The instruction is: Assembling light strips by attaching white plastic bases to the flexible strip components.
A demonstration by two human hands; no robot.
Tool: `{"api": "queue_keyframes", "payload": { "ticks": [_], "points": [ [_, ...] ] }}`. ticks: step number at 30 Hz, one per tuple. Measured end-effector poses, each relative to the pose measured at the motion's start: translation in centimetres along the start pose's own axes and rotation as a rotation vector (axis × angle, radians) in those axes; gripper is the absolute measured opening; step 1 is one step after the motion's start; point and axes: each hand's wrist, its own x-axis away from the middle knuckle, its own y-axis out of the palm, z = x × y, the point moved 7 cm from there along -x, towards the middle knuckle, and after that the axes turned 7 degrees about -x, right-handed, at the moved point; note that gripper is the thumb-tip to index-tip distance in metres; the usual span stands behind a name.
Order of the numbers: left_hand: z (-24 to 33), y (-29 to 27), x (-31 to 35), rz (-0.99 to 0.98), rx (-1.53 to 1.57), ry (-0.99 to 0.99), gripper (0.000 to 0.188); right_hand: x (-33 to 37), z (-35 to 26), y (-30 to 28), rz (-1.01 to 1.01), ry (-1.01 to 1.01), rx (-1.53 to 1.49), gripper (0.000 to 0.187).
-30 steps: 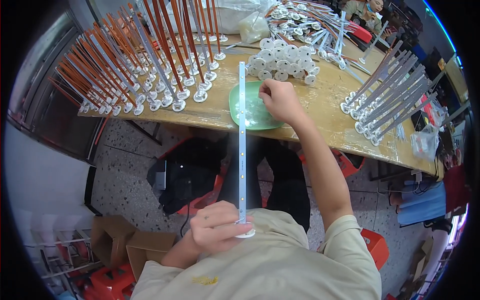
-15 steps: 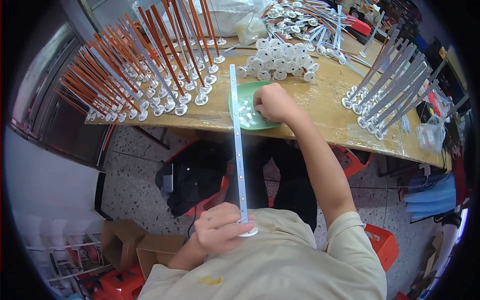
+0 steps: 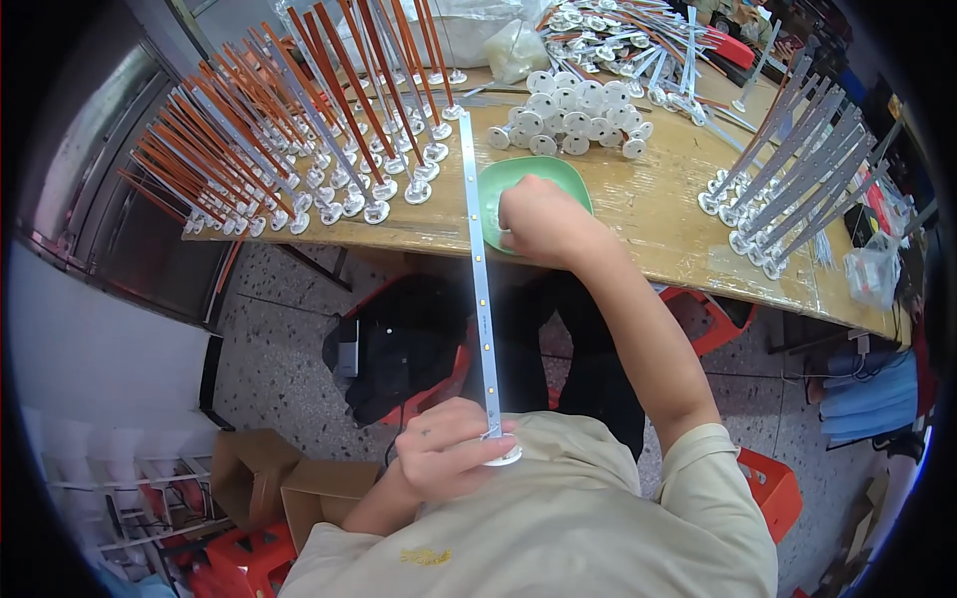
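My left hand (image 3: 447,450), close to my shirt, is closed around the lower end of a narrow LED strip (image 3: 482,289) with small yellow LEDs. A round white base (image 3: 506,456) sits at the strip's bottom, beside my fingers. The strip points away from me, and its upper part passes the left edge of a green dish (image 3: 563,179) on the table. Over that dish my right hand (image 3: 543,221) has its fingers curled together and pointing down. Its fingertips are mostly hidden, so whatever they pinch cannot be made out.
Many brown and grey strips on white bases (image 3: 374,211) stand at the table's left. Grey LED strips (image 3: 788,189) stand at the right. White round bases (image 3: 573,115) are heaped behind the dish, with a pile of strips (image 3: 618,45) farther back. Red stools (image 3: 713,319) stand below.
The whole view has shifted slightly. My right hand has come a little nearer within the dish, covering small white pieces visible before. My left hand keeps its hold on the LED strip.
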Motion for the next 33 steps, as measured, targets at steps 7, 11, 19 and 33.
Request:
{"api": "queue_keyframes", "payload": {
  "ticks": [7, 11, 19, 33],
  "points": [
    [0.2, 0.2, 0.0, -0.004, -0.008, 0.010, 0.035, 0.1, -0.3, 0.4, 0.069, -0.075, 0.039, 0.007],
    [0.2, 0.1, 0.0, 0.006, -0.004, 0.009, 0.035, 0.9, 0.8, 0.3, 0.118, -0.106, -0.110, 0.009],
    [0.1, 1.1, -0.3, -0.075, -0.017, -0.011, 0.028, 3.5, 4.5, -1.5, 0.448, 0.055, -0.817, 0.010],
    [1.0, 3.1, -2.2, -0.070, -0.014, 0.000, 0.030, 9.9, 4.7, -2.5, 0.537, 0.125, -1.329, 0.011]
  ]
}}
